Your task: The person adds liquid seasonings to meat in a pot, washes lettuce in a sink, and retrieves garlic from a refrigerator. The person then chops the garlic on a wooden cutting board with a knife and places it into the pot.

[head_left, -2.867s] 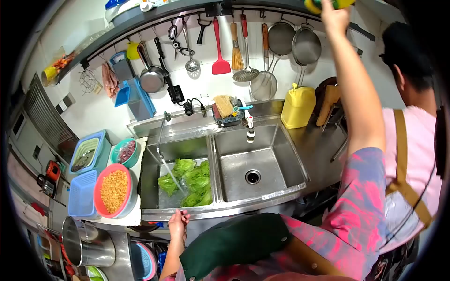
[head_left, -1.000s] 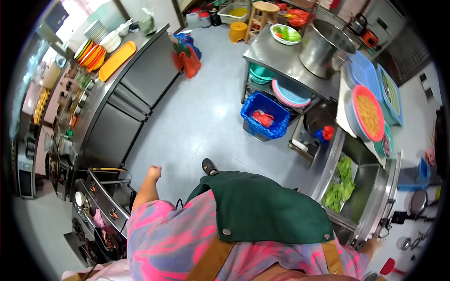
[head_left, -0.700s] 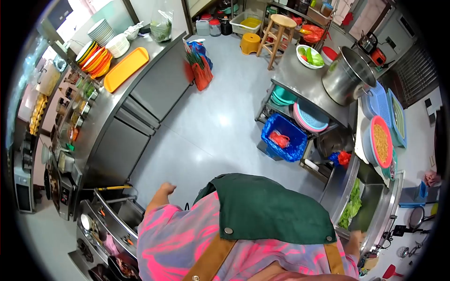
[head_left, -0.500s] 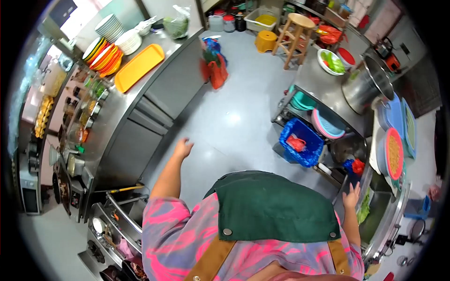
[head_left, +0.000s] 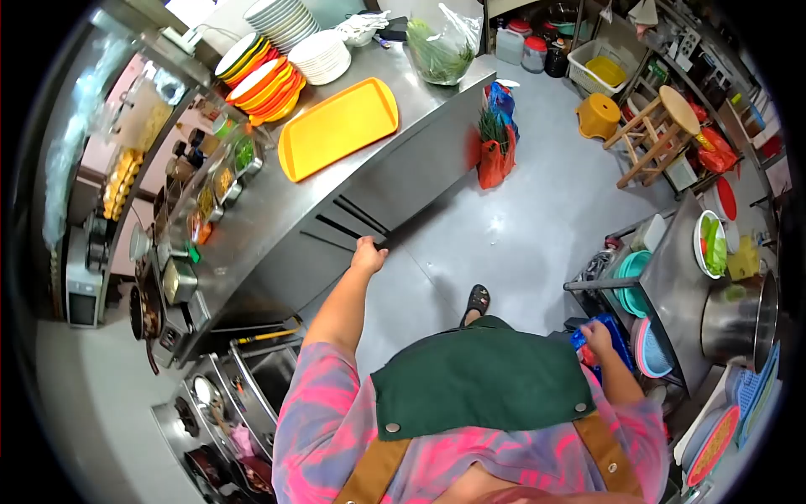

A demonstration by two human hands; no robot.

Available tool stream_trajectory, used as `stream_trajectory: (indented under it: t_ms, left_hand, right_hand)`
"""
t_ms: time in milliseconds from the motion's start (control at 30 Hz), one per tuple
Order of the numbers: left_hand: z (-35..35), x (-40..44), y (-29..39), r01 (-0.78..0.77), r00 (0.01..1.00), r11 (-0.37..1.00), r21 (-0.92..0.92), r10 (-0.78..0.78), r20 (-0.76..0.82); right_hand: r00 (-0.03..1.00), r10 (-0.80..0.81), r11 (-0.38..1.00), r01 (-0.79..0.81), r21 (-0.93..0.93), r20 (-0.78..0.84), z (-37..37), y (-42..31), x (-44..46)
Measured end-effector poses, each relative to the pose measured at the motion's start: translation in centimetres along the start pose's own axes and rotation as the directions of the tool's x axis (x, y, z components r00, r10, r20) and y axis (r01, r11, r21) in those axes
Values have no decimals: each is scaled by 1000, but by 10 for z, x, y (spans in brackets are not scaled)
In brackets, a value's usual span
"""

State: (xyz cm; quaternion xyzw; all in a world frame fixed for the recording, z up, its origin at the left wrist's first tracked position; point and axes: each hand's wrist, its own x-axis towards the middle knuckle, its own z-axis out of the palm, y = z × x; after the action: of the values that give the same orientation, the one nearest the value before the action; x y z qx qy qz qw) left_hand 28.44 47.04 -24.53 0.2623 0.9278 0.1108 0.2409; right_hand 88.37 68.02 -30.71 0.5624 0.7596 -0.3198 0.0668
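My left hand (head_left: 369, 254) reaches forward beside the steel counter's lower front (head_left: 332, 239), which has dark slots in it. Its fingers are curled, with something small and dark at their tips that I cannot make out. Low on the right, my right hand (head_left: 597, 339) has loosely curled fingers, and nothing shows in them. Behind that hand in the view is a blue-lined bin (head_left: 620, 334), partly hidden by it. Whether the hand touches the bin I cannot tell.
On the left counter stand a yellow tray (head_left: 340, 126), stacked plates (head_left: 321, 57) and a bag of greens (head_left: 441, 55). A red bag (head_left: 497, 160) lies on the floor by the counter's end. At right are a wooden stool (head_left: 663, 126), a steel table and a large pot (head_left: 739, 323).
The view has turned and moved nearer the left counter. My left hand has come up to the counter's front with its fingers curled. My right hand, spread before, is now curled near the bin.
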Motion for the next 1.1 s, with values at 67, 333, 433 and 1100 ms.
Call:
stream_trajectory:
  t_ms: [67,333,433,1100]
  left_hand:
    - [-16,34,3,57,998,998,39,-55,-38]
    - [-57,122,21,138,981,925,354,-177,79]
    - [-59,151,6,87,939,791,606,-268,215]
    - [14,78,-4,-540,685,691,480,30,728]
  right_hand:
    - [973,-45,970,-11,244,225,-8,-81,60]
    - [878,-318,211,-303,929,359,-46,-309,160]
    - [859,-394,-122,-400,908,325,-51,-345,146]
    - [934,246,210,-312,926,259,53,-383,74]
